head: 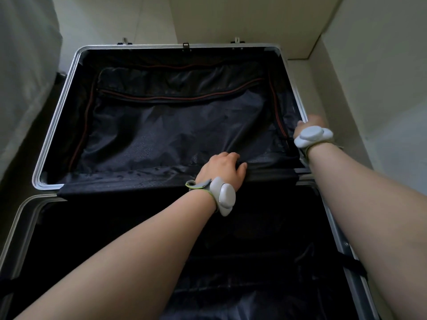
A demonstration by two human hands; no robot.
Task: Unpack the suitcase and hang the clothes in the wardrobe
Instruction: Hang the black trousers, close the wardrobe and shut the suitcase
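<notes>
The suitcase (57,116) lies open before you: your left hand (221,166) pinches, fingers curled, the near edge of the far half's lining (173,125), which looks thin, soft and likely slippery, so hold it by that hem; your right hand (312,122) is at the right rim, fingers too blurred to tell.

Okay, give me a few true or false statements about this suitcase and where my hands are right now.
1. The suitcase lies open. True.
2. The left hand rests flat on the floor. False: it grips the black lining near the hinge.
3. The right hand is at the suitcase's right rim. True.
4. A white shirt lies on the far half's lining. False: only bare lining shows there.
5. Both wrists carry grey wrist devices. True.
</notes>
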